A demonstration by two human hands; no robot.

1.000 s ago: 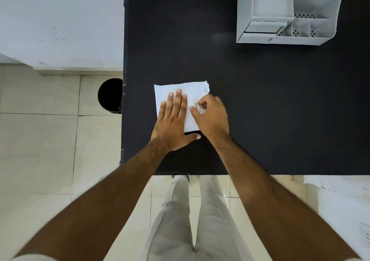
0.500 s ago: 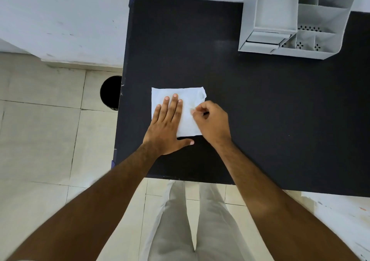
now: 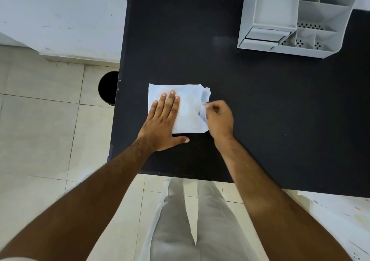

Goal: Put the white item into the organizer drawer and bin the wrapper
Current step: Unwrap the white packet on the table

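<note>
With the left hand [image 3: 162,120] spread flat, pinning the wrapper [image 3: 187,108] at the tabletop's [image 3: 270,120] 9 o'clock side, let the right hand [image 3: 219,118], pinching the torn 3 o'clock edge, peel steadily toward 3 o'clock, exposing the white item, presumably inside, without ripping it.

two hands, left hand [image 3: 163,122], right hand [image 3: 219,118], one wrapper [image 3: 188,108], one organizer [image 3: 290,18], one bin [image 3: 107,88]

Left hand [image 3: 163,120] flat, palm down, fingers extended, thumb splayed; right hand [image 3: 219,118] curled, fingertips pinched together.
</note>
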